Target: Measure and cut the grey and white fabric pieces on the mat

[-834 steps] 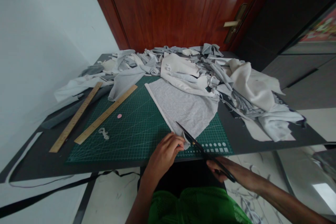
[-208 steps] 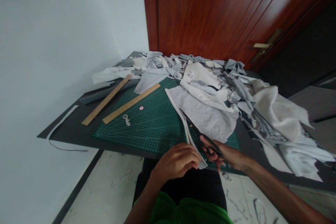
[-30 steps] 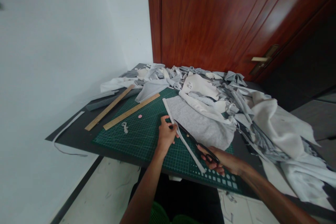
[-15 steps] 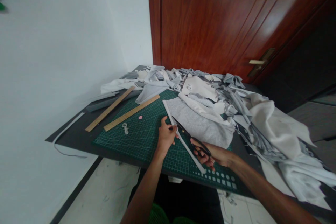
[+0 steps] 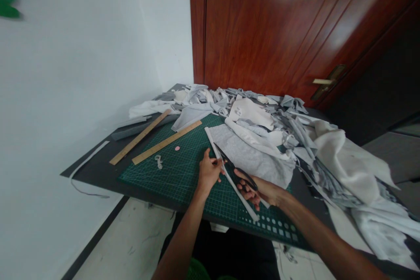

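A pair of black scissors [image 5: 232, 165] is gripped in my right hand [image 5: 248, 189], its blades pointing away and to the left. The blades lie along the left edge of a light grey piece of fabric [image 5: 256, 159]. A narrow pale strip [image 5: 242, 200] runs along that edge and down toward the table's front. My left hand [image 5: 209, 171] pinches the strip between thumb and fingers, just left of the blades. Under both hands lies a green cutting mat [image 5: 183, 175].
Two wooden rulers [image 5: 167, 142] [image 5: 139, 137] lie left on the table. Near them are a pink disc [image 5: 177, 148] and a small white scrap [image 5: 159, 162]. Fabric scraps [image 5: 193, 96] heap along the back. A larger cloth pile [image 5: 354, 170] covers the right side.
My right hand and the scissors have moved a little forward and left along the strip. My left hand keeps its hold. The whole view has shifted slightly.
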{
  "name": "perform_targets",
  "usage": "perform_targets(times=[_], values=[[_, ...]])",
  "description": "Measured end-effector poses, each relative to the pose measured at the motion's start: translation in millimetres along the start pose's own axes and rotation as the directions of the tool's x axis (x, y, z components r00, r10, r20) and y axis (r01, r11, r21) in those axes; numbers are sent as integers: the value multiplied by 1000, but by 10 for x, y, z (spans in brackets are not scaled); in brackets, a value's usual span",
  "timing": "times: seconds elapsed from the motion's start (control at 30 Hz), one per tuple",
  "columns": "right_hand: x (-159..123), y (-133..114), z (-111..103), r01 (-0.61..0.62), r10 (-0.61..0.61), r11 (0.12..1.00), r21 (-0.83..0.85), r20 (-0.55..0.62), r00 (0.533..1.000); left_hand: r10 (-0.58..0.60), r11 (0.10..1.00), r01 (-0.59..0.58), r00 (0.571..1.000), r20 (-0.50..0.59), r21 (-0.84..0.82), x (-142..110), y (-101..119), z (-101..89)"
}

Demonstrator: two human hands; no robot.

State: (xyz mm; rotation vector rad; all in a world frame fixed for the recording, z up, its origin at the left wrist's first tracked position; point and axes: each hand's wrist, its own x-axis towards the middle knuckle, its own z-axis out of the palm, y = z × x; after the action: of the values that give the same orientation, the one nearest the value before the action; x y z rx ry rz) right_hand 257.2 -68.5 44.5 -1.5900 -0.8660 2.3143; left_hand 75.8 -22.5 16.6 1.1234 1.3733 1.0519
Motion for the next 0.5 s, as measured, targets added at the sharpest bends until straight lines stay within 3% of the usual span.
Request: perform_targets(times=[0.2,0.5], values=[[-8,51,-7,43,-42,999,16,-12,999,-3,999,3,1000,-18,-39,0,-11,6],[-87,-34,85,29,-35,995,-94,-66,997,21,1000,-21,1000,-2,-19,-5,-22,7]])
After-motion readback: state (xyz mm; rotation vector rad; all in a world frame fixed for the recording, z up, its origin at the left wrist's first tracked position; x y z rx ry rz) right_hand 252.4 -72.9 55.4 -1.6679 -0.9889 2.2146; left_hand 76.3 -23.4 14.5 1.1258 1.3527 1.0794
